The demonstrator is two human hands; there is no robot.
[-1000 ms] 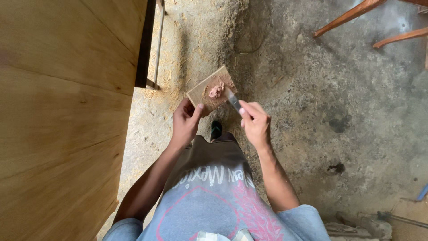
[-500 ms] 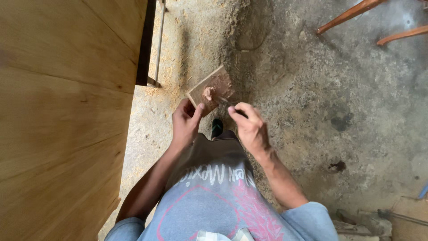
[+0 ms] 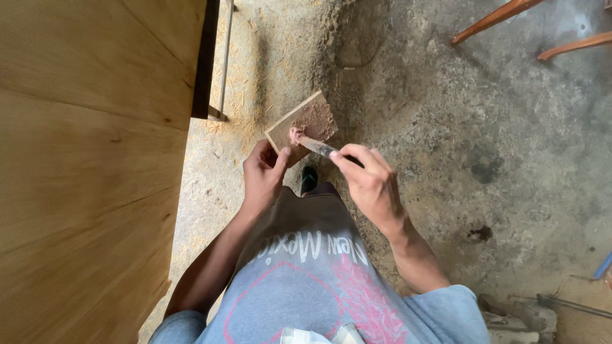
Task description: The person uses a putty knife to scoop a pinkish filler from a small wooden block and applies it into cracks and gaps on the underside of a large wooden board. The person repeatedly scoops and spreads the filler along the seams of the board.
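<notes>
Large plywood panel (image 3: pixel 83 159) at left; sawdust (image 3: pixel 255 83) over concrete floor (image 3: pixel 484 140); two reddish wooden legs (image 3: pixel 497 16) at top right.

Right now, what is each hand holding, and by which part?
The left hand grips the small square wooden board by its near corner. The right hand pinches the thin metal putty blade by its handle end.
</notes>
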